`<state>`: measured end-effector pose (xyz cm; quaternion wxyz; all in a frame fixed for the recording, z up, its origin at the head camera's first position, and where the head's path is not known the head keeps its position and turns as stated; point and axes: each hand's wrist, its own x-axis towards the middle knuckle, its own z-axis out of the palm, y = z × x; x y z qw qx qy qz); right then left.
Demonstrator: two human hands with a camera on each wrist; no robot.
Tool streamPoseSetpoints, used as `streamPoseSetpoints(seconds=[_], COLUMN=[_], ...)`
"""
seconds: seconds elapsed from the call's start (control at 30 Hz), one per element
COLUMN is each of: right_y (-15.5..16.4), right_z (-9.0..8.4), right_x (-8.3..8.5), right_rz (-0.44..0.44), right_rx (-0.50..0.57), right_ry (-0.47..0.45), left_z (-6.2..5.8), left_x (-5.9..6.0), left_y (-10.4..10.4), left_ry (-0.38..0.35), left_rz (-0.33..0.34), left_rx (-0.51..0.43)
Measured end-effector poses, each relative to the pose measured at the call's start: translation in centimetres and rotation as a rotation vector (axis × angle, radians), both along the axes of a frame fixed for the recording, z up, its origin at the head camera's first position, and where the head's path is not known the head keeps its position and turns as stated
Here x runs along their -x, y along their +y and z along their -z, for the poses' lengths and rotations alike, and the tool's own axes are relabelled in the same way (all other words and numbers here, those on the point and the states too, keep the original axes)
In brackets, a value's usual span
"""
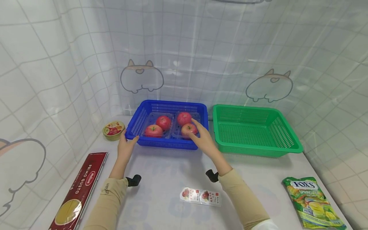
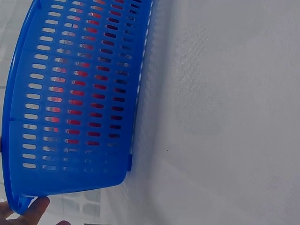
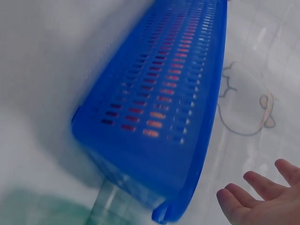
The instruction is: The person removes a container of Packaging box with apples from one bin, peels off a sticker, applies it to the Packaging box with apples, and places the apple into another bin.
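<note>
A blue plastic basket [image 1: 169, 144] stands at the back of the table. Inside it sit two clear plastic boxes side by side, each with two red apples; one apple [image 1: 163, 123] is in the left box, another [image 1: 184, 118] in the right. My left hand [image 1: 125, 149] grips the basket's front left corner, with fingers at the rim in the left wrist view too. Over the basket's front right side hangs my right hand [image 1: 204, 140], its fingers spread over the right box in the head view. The right wrist view has these fingers [image 3: 260, 185] apart from the basket's rim, holding nothing.
To the right stands a green basket [image 1: 256, 149]. A round tin [image 1: 113, 129] sits left of the blue basket, a long red pasta packet [image 1: 83, 191] nearer. Printed apple labels [image 1: 200, 196] lie at front; a green sweets bag [image 1: 313, 203] lies front right. Curtains surround the table.
</note>
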<state>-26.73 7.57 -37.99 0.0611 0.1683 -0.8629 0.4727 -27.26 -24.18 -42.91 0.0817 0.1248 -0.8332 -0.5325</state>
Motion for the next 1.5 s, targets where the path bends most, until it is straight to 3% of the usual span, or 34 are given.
streamPoseSetpoints(seconds=[0.3,0.5,0.73,0.87,1.5], right_y=[-1.7,-2.7,-3.5,-3.5,-3.6], right_z=[0.3,0.5,1.2,1.8,2.2], right_x=[1.4,2.1,3.4,4.0,5.9], right_rz=[0.02,0.046,0.139,0.194,0.287], right_rx=[0.11,0.174,0.143,0.137,0.104], right_ry=[-0.086,-0.104,-0.073,-0.101,-0.105], left_z=[0.3,0.7,1.2,1.5,1.5], left_x=[0.1,-0.1,0.0,0.1,-0.3], left_y=[0.0,0.0,0.0,0.0,0.1], left_ry=[-0.011,0.023,0.059,0.059,0.068], left_rz=[0.008,0.015,0.013,0.009,0.01], left_rx=[-0.004,0.021,0.02,0.018,-0.001])
